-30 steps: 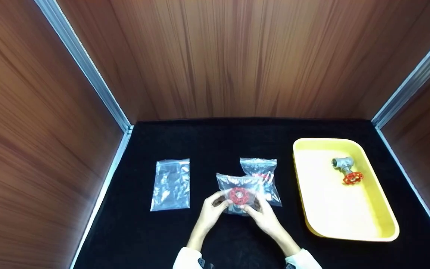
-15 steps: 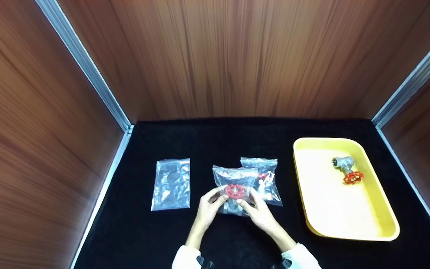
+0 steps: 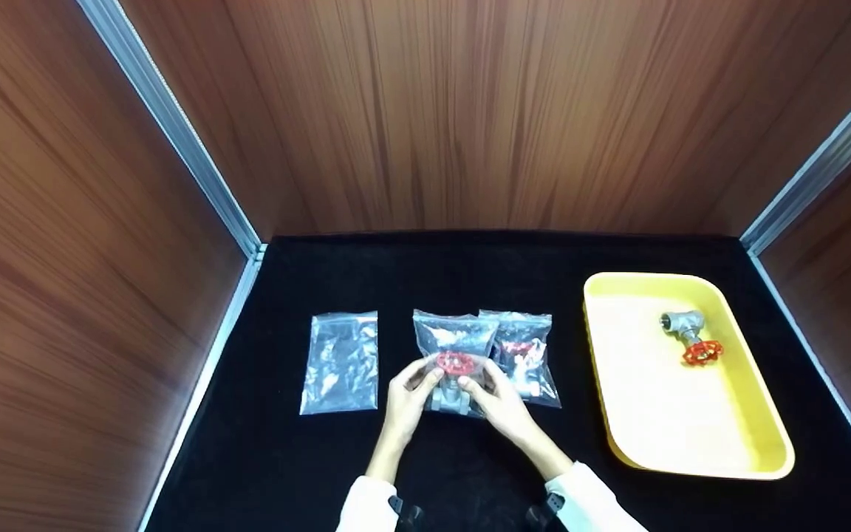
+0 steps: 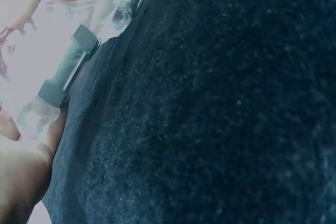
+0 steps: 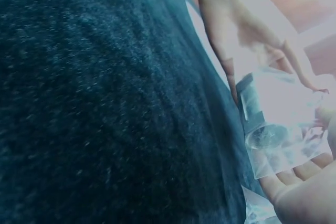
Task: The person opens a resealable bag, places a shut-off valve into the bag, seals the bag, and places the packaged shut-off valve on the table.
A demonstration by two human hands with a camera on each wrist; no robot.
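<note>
Between my two hands is a clear zip bag (image 3: 455, 331) with a gate valve inside. The valve's red handwheel (image 3: 456, 363) faces up, and its grey metal body (image 3: 449, 400) lies toward me. My left hand (image 3: 405, 395) grips the bag's left side, thumb by the handwheel. On the opposite side my right hand (image 3: 503, 405) holds it with thumb and fingers. In the left wrist view the valve body (image 4: 68, 69) shows through the plastic. The right wrist view has the bag (image 5: 283, 124) between both hands, the handwheel washed out by glare.
Just right of the held bag lies a second bagged valve (image 3: 525, 362), partly overlapped by it. A flat zip bag (image 3: 340, 362) lies to the left. At the right stands a yellow tray (image 3: 691, 436) with one loose red-handled valve (image 3: 691, 336). Wooden walls (image 3: 433, 118) enclose the black cloth.
Both hands have carried the bagged valve forward and a little left, alongside the second bagged valve. The handwheel has tilted away, so more of the valve body shows.
</note>
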